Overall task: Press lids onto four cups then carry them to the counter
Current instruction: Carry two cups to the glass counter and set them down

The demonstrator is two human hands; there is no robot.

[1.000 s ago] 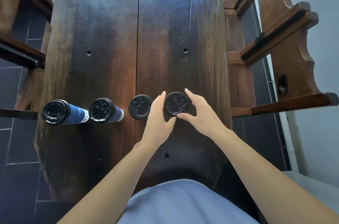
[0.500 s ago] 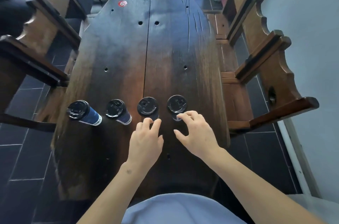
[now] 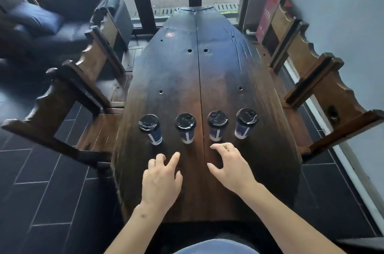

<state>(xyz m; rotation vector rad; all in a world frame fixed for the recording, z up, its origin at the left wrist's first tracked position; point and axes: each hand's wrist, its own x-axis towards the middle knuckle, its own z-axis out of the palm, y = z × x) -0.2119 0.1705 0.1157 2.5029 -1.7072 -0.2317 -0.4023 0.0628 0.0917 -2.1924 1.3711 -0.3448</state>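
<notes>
With all four cups (image 3: 198, 125) standing lidded in a row on the table (image 3: 228, 70), my left hand (image 3: 161, 179) and right hand (image 3: 229, 165) hover loosely spread, holding nothing, so I would grip the blue bodies low, since the lids seem seated but I cannot be sure.

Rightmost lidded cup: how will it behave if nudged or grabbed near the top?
The rightmost cup looks tall and narrow, tapering to a smaller base, so a push near the lid would probably tip it. It looks like paper, so likely light and squeezable; fill level is hidden. The black lid seems seated, but grabbing by it alone may pop it off.
</notes>
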